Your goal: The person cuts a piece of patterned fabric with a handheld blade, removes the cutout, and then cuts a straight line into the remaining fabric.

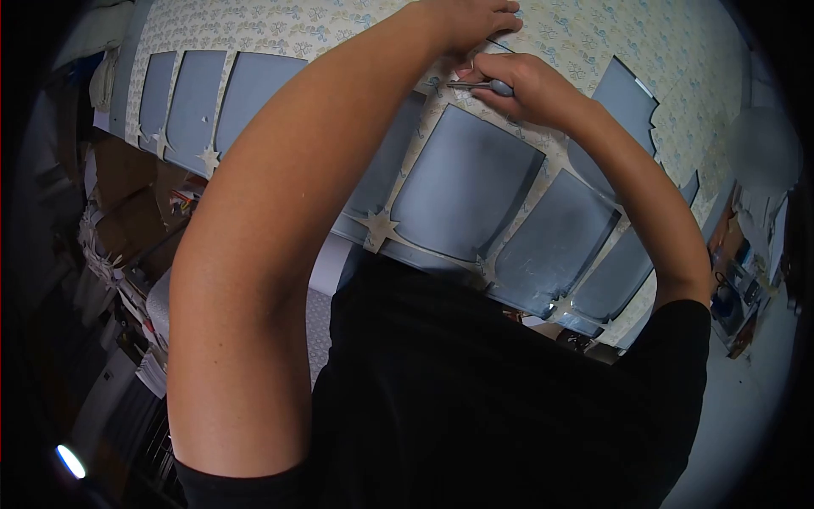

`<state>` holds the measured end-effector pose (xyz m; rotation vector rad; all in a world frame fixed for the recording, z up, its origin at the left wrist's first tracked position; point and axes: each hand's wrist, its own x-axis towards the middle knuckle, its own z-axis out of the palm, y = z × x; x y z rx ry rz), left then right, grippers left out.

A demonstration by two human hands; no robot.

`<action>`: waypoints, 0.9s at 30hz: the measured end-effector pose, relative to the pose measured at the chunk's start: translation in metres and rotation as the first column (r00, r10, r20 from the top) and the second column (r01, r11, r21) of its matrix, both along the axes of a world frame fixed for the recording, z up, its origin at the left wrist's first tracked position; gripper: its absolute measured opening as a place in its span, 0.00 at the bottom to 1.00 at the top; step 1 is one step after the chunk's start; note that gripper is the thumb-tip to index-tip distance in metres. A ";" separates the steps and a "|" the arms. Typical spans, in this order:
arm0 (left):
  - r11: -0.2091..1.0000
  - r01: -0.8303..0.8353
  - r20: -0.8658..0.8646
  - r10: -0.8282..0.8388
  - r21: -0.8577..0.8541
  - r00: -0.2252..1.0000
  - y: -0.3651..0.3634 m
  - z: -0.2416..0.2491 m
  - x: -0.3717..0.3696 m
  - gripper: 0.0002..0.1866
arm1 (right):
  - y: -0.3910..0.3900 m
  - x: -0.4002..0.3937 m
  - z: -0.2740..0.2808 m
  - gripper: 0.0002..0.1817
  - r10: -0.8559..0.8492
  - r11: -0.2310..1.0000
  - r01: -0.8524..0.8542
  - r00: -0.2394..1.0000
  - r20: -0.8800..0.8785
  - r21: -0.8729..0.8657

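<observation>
Black shirt (pixel 475 399) — grey-handled tool (pixel 498 86) in right grip (pixel 530 83) — floral-print sheet (pixel 254 32)

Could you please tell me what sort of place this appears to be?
Likely a cutting workshop: a patterned sheet with shaped cut-outs, and a metal-tipped tool in the right hand.

It's a workshop (cut patterned sheet (pixel 585 47) on worktable (pixel 466 182)).

The picture's top crops the table (pixel 475 182)'s far edge, the floral sheet (pixel 585 34) and the left hand (pixel 475 21); the right hand (pixel 527 81) partly hides the grey-handled tool (pixel 500 87).
</observation>
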<state>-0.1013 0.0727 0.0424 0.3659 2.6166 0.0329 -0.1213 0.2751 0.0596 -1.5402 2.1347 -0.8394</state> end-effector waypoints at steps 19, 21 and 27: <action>0.995 -0.097 0.094 0.099 -0.025 0.991 -0.013 -0.009 -0.002 0.41 | -0.036 -0.037 0.080 0.09 0.145 0.903 -0.226 0.961 0.237 0.365; 0.994 -0.102 0.101 0.104 -0.027 0.989 -0.013 -0.009 -0.002 0.41 | -0.038 -0.041 0.075 0.09 0.223 0.913 -0.280 0.952 0.210 0.297; 0.993 -0.114 0.124 0.116 -0.026 0.985 -0.012 -0.010 -0.003 0.41 | -0.049 -0.036 0.085 0.10 0.330 0.850 -0.354 0.935 0.129 0.390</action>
